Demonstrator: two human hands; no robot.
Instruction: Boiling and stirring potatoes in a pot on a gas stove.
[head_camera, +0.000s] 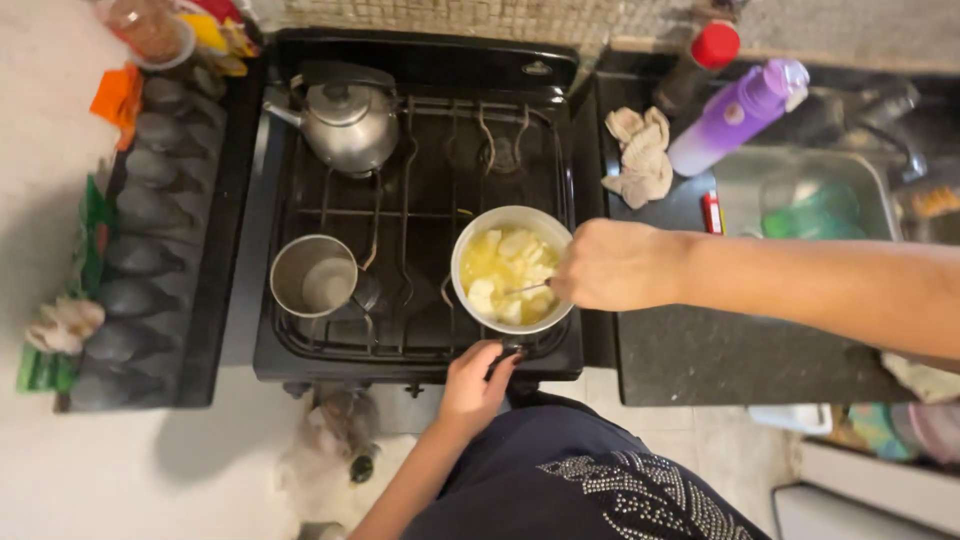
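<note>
Two hands, three vessels on the black gas stove (420, 200). White saucepan (511, 266) sits on the front right burner, holding pale yellow chunks in liquid. Right hand (612, 265) at its 3 o'clock rim, fingers clamped on a thin metal utensil (528, 288) dipped into the food. Left hand (476, 385) at the pan's 6 o'clock, fingers wrapped on the dark pan handle (505, 353). One small steel pot (314, 276) at 9 o'clock of the saucepan, looks empty. One steel kettle (347, 122) at 11 o'clock on the back burner.

Dark stone bench (700, 350) right of the stove carries one crumpled cloth (640, 155), one purple bottle (737, 115), one red-capped bottle (703, 60). Steel sink (800, 195) beyond, contents blurred. Pale floor below; a light furry animal (335, 455) by the stove front, hard to make out. Utensil's head hidden in the food.
</note>
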